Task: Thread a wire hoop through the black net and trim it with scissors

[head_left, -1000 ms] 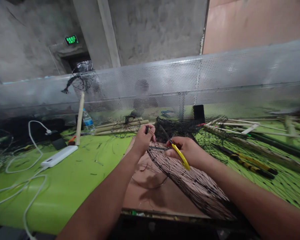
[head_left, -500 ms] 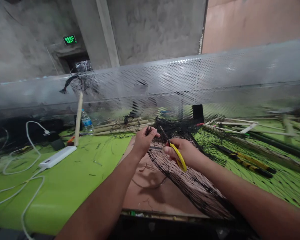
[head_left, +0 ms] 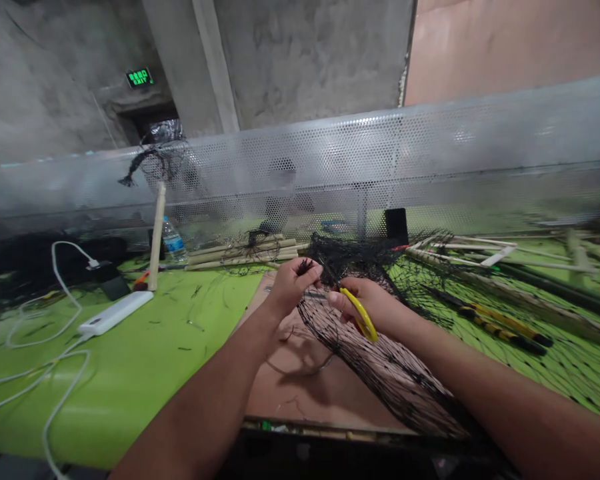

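Observation:
My left hand (head_left: pixel 291 285) is closed on a gathered bunch of black netting (head_left: pixel 353 360), whose end pokes up between thumb and fingers. From that grip the mesh runs down and to the right, under my right forearm. My right hand (head_left: pixel 367 303) holds scissors (head_left: pixel 359 310) with yellow handles, the blades pointing up and left close to the fingers of my left hand. Whether the blades touch the netting I cannot make out. Below both hands lies a pinkish-brown board (head_left: pixel 305 400) with a thin loop of strand on it.
Yellow-and-black handled pliers (head_left: pixel 500 323) lie on netting at the right, near bamboo sticks (head_left: pixel 545 283). At the left are a white power strip (head_left: pixel 116 313), cables, an upright bamboo piece (head_left: pixel 157 237) and a water bottle (head_left: pixel 173 240). A perforated metal screen (head_left: pixel 330 157) stands behind; a person shows dimly through it.
The scissors have tilted slightly, their handles shifting a little right and their blades lower. My left hand has moved slightly right and down, still gripping the netting.

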